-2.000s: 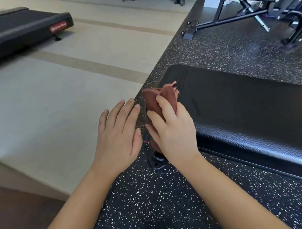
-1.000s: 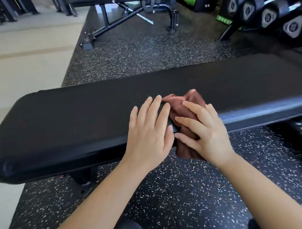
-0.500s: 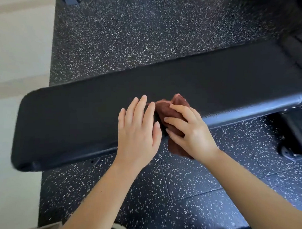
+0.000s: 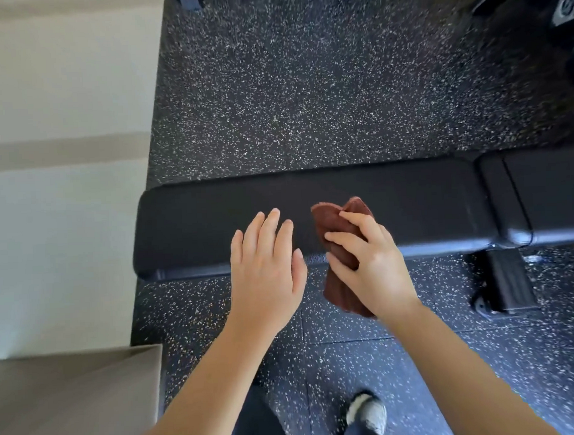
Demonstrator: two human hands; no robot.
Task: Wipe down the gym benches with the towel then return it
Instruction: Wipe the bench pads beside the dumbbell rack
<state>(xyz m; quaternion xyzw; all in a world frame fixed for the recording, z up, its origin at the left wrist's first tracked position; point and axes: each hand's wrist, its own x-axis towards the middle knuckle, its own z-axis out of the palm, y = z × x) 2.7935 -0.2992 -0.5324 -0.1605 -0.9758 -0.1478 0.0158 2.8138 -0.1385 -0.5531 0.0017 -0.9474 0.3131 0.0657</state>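
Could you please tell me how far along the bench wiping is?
Done: nothing I can confirm; the bench shows no wipe marks. In hand: the right hand grips the bunched towel over it, the left hand open alongside. Left: wiping and returning the towel.

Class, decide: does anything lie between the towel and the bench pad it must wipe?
Nothing visible lies on the bench pad. The right hand grips the towel over it. Only the open left hand, beside the towel, covers part of the pad leftward.
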